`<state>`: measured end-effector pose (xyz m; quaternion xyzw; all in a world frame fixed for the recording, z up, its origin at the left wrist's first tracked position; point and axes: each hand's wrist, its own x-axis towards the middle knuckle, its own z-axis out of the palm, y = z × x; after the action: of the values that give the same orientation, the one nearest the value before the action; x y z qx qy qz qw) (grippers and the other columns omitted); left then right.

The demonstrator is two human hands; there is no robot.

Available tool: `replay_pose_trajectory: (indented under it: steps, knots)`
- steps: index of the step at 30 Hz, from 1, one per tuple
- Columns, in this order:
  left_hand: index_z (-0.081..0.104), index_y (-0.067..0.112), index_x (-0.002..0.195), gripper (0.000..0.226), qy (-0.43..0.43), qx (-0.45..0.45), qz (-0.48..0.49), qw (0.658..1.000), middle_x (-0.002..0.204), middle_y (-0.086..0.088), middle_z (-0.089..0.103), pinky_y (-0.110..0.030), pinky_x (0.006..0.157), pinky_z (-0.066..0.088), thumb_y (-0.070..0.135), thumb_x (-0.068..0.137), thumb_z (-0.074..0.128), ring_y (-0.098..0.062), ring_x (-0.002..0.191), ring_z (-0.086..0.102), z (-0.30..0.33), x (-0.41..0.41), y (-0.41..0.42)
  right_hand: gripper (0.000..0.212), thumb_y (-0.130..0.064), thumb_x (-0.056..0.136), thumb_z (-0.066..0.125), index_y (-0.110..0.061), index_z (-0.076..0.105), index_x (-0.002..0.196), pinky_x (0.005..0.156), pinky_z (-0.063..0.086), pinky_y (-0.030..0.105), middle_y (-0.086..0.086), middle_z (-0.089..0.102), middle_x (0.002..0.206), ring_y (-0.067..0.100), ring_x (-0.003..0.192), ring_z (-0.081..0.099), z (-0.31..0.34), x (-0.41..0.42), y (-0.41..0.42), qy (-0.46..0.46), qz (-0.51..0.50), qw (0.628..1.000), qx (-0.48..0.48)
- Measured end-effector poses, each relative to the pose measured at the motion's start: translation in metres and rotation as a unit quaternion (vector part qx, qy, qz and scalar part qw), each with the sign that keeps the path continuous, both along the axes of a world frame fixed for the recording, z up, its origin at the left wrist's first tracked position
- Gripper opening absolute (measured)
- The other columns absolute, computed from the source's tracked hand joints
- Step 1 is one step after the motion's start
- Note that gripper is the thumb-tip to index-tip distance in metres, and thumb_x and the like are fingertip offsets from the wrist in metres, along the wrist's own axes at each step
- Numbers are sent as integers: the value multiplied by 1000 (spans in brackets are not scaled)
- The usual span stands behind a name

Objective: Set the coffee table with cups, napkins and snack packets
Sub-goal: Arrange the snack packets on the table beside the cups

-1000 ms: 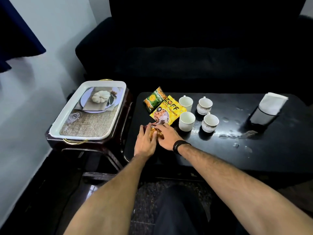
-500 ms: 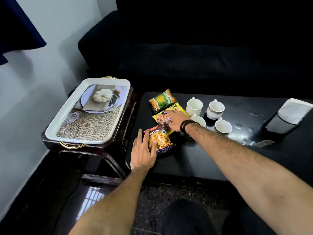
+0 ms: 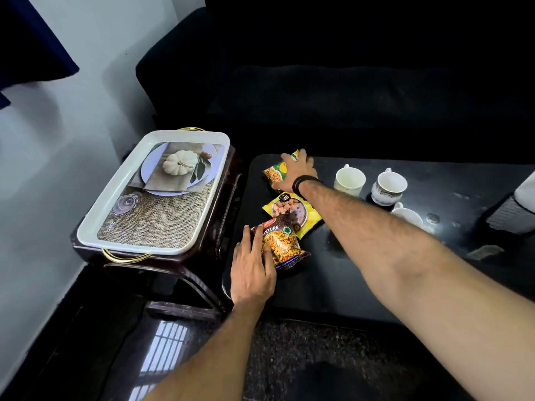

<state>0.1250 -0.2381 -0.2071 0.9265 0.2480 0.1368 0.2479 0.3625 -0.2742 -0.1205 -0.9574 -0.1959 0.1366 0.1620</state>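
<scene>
Three snack packets lie in a column at the left end of the black coffee table [image 3: 362, 285]. My left hand [image 3: 252, 267] rests with straight fingers on the near maroon mixture packet [image 3: 282, 241]. Behind it lies a yellow packet [image 3: 292, 211]. My right hand [image 3: 295, 172], a black band on its wrist, lies flat with spread fingers on the far green packet [image 3: 273, 172]. White cups stand to the right: one [image 3: 348, 180], a patterned one [image 3: 389, 188], and a third [image 3: 406, 217] partly behind my forearm. A white napkin [image 3: 527, 195] sticks out of a black mesh holder [image 3: 505, 217].
A white tray [image 3: 115, 215] with gold handles and a pumpkin picture sits on a dark side table [image 3: 202, 273] left of the coffee table. A dark sofa [image 3: 347, 91] runs behind. Crumbs and scraps dot the table's right part.
My right hand has moved from the near packet, over the yellow one, to the far green packet. My left hand stayed on the mixture packet. The camera has swung left.
</scene>
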Motion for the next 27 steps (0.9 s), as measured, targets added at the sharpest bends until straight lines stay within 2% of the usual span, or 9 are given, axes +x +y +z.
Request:
replay_pose_trajectory:
  steps: [3,7,12,14,17,21,23,25,27]
  knots:
    - [27,32,149,49,2,9,1,1000,160,-5,25,-42,114,33,46,102,25,-26,135,39,0,1,-1,86,-44,68,83,-27,39,140,106,39,51,17,25,149,41,135,31,-8,0,0,18,1,1000,-10]
    - [26,33,149,49,11,10,0,1000,159,-5,26,-43,114,32,45,102,26,-27,136,39,0,2,-1,71,-28,64,83,-22,43,122,94,44,49,16,39,129,38,117,45,-11,-11,-5,-67,14,998,16]
    - [25,34,149,48,16,12,0,1000,159,-5,26,-44,115,32,45,102,26,-26,137,39,0,3,-1,69,-37,67,81,-22,43,123,91,43,46,12,45,123,32,112,47,-17,-20,-13,-190,54,980,24]
    - [24,35,149,49,21,10,2,1000,159,-5,25,-44,116,31,46,101,24,-26,137,38,2,2,-2,73,-40,67,81,-22,41,126,93,41,48,13,47,123,34,115,48,-21,-22,-15,-185,55,981,14]
    - [24,34,149,49,18,10,0,1000,159,-6,26,-43,116,31,46,101,25,-27,137,38,3,0,-4,92,-47,66,80,-25,32,141,97,39,51,16,43,131,36,121,45,-20,-17,-18,-149,60,987,-15]
    - [25,34,149,50,20,3,4,1000,159,-5,27,-44,115,32,47,101,25,-26,137,37,4,1,-3,99,-59,64,78,-21,35,144,108,31,53,17,27,147,37,137,26,-13,-4,-15,-135,95,982,-96]
    - [28,31,149,50,14,9,-1,1000,158,-6,28,-44,114,32,46,101,25,-26,137,38,5,1,-4,102,-54,65,81,-15,30,145,112,27,55,16,21,154,37,145,15,-13,0,-12,-84,106,987,-87]
    - [29,30,149,52,13,11,-6,1000,158,-7,28,-43,116,30,47,100,24,-25,138,37,5,1,-4,97,-48,68,82,-10,29,140,108,34,54,14,35,148,37,140,25,-15,4,-9,-61,128,988,-65]
    - [27,31,150,54,17,8,-6,1000,159,-7,26,-42,116,28,50,99,23,-25,139,35,6,0,-4,92,-51,73,77,-7,29,138,103,37,51,13,48,137,37,130,37,-16,2,-9,-126,149,978,-71]
